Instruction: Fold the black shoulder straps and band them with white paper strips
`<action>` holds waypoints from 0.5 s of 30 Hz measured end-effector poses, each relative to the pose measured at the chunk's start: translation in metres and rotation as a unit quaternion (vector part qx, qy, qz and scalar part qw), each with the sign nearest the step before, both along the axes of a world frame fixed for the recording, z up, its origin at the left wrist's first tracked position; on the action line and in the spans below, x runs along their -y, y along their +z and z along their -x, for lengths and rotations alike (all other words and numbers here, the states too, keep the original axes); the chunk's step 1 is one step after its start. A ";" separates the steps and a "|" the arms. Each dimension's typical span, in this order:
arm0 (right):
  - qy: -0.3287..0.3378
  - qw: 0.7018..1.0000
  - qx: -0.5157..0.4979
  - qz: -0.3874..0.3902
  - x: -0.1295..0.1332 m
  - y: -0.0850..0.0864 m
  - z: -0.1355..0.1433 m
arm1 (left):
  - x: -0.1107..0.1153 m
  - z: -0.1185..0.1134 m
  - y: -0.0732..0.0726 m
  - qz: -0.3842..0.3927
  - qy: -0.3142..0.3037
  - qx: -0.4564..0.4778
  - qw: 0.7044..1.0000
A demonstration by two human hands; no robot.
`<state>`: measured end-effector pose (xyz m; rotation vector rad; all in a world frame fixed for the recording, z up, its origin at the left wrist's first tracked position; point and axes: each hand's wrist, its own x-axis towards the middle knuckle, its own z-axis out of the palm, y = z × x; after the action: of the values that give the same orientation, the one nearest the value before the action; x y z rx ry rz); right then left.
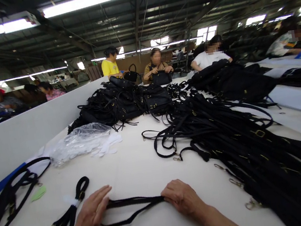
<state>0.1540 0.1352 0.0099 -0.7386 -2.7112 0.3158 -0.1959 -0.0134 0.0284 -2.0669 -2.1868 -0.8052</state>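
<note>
Stretching a thin black strap (pixel 129 200) low over a white table (pixel 136 168), I have both bare hands in front of me, at the bottom centre of the view. The strap lies doubled between them, forming a narrow loop that widens toward my left. My right hand (pixel 181 196) is closed, its fingers pinching the strap where the two lengths meet. My left hand (pixel 93 211) is open and flat, fingers straight and together, set against the loop's wider end.

Just beyond my left wrist lies a folded strap bundle (pixel 69 218), bound by a white band (pixel 75 202), with metal clasps at its near end. Further left are a light green scrap (pixel 38 193) and more loose black straps (pixel 1 211). Ahead on the left sits crumpled clear plastic (pixel 80 138). A long heap of black straps (pixel 229 146) with gold-coloured fittings spreads across the table to my right.

At the far side, black bags (pixel 126 101) are piled up. Behind them are three people: one in a yellow top (pixel 110 68), one in a patterned top (pixel 148 71), one in a white top (pixel 210 58).
</note>
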 end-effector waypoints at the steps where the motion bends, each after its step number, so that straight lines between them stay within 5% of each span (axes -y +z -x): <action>1: 0.000 1.000 0.002 0.000 0.000 0.000 0.000 | -0.001 -0.004 0.001 -0.016 0.032 0.026 0.999; 3: -0.004 1.000 0.005 0.003 0.000 0.000 0.000 | -0.004 -0.021 0.001 -0.025 0.042 0.035 0.998; 7: 0.006 1.000 0.000 0.008 0.000 -0.001 -0.002 | -0.015 -0.080 -0.009 0.059 -0.095 -0.049 0.993; 9: 0.012 1.000 -0.002 0.014 0.000 0.001 -0.002 | -0.021 -0.103 -0.013 0.086 -0.117 -0.049 0.988; 15: 0.010 0.999 -0.014 0.034 0.000 0.007 -0.003 | -0.031 -0.112 -0.015 0.088 -0.080 -0.010 0.993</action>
<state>0.1570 0.1349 0.0165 -0.7219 -2.6949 0.4219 -0.0841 0.0172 0.0134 -2.3462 -2.1754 -0.6192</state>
